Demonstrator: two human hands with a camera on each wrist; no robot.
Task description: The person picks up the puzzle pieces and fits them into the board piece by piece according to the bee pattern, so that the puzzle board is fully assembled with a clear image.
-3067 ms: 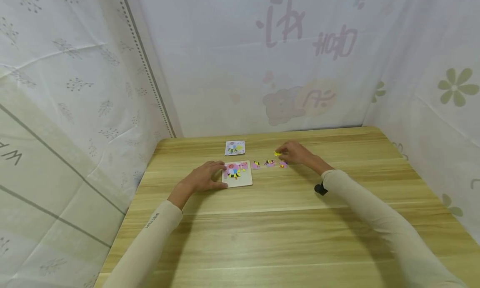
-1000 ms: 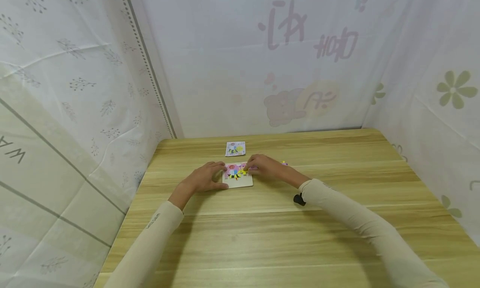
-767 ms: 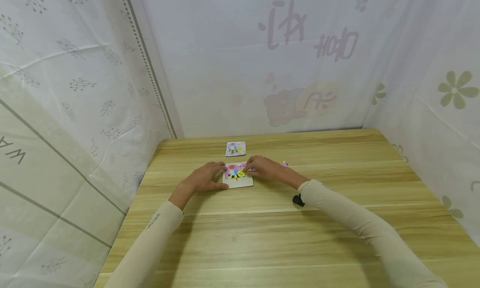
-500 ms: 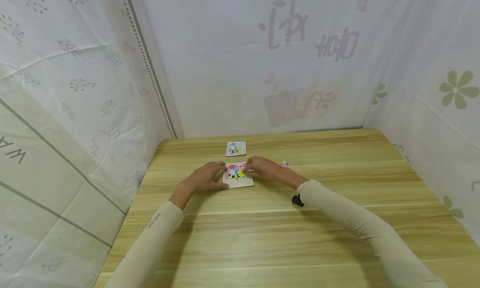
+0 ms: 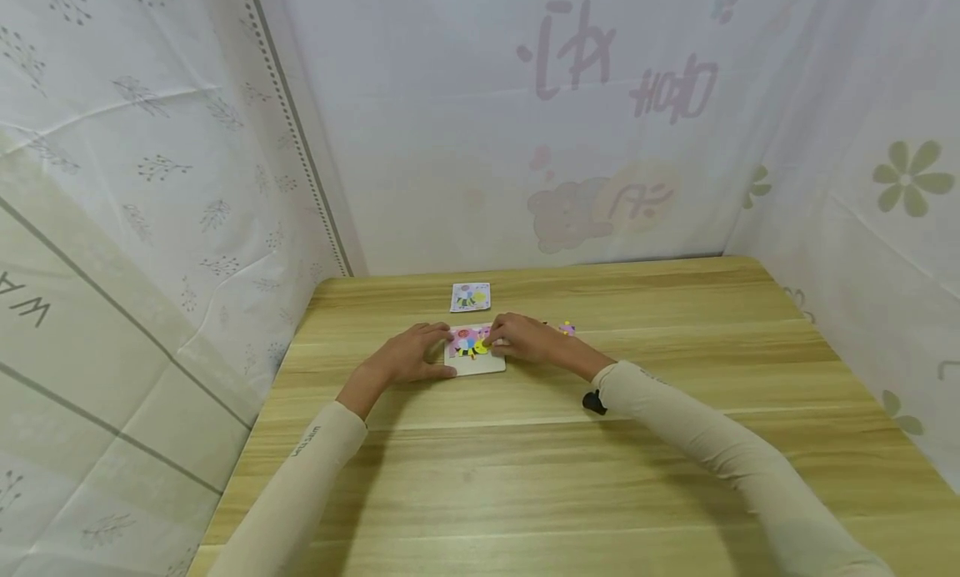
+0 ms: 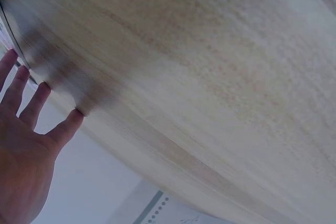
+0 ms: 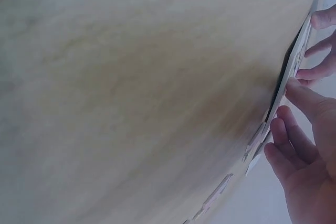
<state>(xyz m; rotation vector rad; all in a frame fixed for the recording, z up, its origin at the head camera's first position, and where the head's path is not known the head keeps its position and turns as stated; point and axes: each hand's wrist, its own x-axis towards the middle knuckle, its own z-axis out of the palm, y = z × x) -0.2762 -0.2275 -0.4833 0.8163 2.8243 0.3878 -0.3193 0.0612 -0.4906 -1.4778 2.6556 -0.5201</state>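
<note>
A square puzzle board [image 5: 478, 367] lies on the table in the head view, its upper part covered with pink, blue, black and yellow bee-picture pieces and its lower part pale and bare. My left hand [image 5: 405, 356] rests at its left side, fingers and thumb spread along the edge; the left wrist view shows the fingers of this hand [image 6: 26, 135] fairly straight. With thumb and fingertips, my right hand [image 5: 523, 338] pinches a yellow puzzle piece [image 5: 482, 346] at the right side of the picture. The fingertips partly hide that piece.
Loose puzzle pieces [image 5: 567, 329] lie right of the board, partly hidden behind the right hand. Behind the board lies a card [image 5: 470, 297] with a bee picture. The wooden table [image 5: 480, 469] ends at a white patterned curtain [image 5: 450, 143].
My right hand has picked up the yellow piece from beside the loose pieces and brought it left onto the board, then shifted slightly there. The left hand has stayed at the board's edge.
</note>
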